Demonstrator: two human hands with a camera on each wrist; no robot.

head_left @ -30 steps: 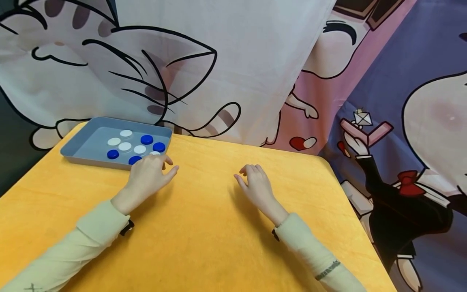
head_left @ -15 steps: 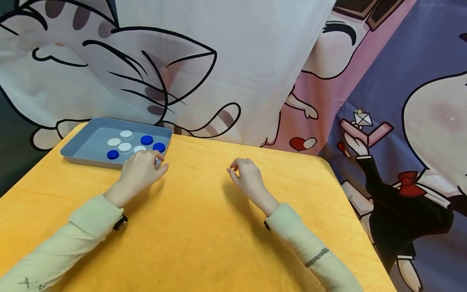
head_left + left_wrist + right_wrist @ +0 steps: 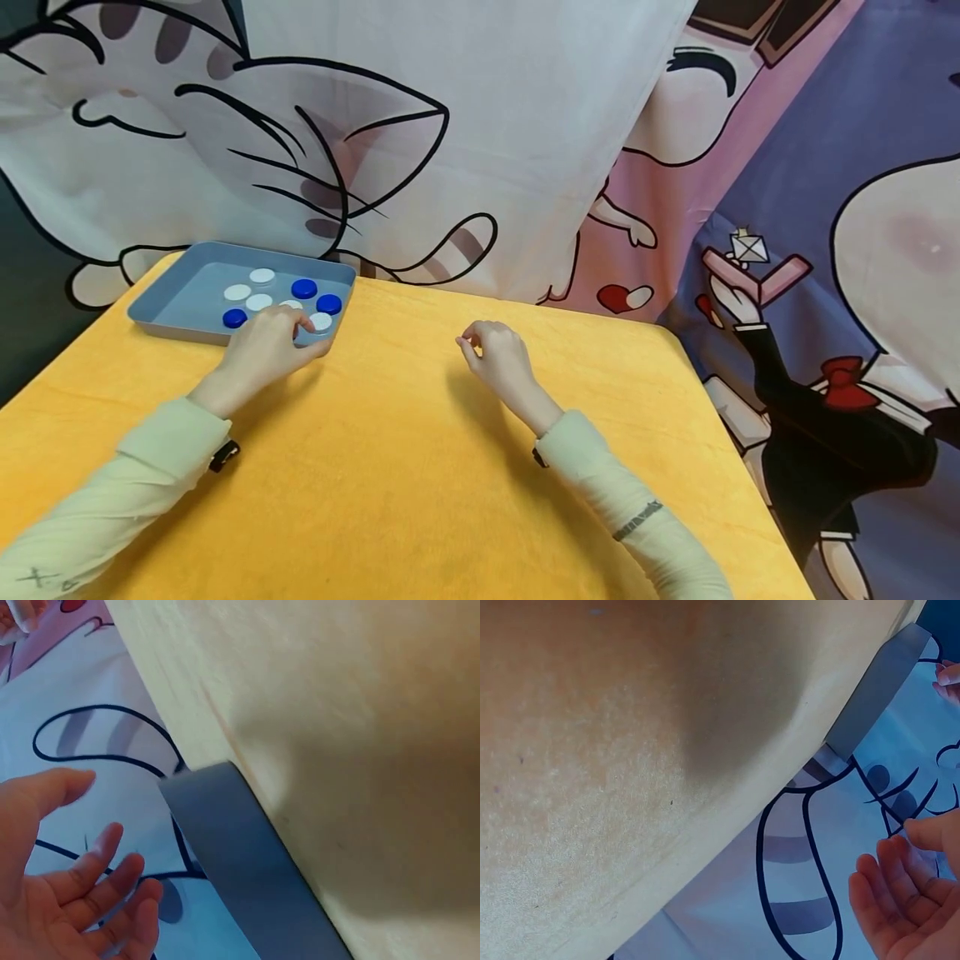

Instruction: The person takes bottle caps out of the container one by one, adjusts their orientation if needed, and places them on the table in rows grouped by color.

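Clearly nearer the left hand, a white disc (image 3: 321, 322) lies just right of that hand's (image 3: 262, 343) relaxed, empty fingers, contact being hard to judge, among blue discs (image 3: 303, 288) and other white discs (image 3: 237, 292) inside the shallow tray (image 3: 168, 287), while the loosely curled, empty right hand (image 3: 501, 360) hangs over the yellow table (image 3: 390, 467).

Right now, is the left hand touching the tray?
Apart: the left wrist view shows the left hand clear of the tray, with printed cloth visible between them.

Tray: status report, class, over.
Left grip empty, at tray. Right grip empty, above table. Blue and white discs in tray; left grip partly hides some.
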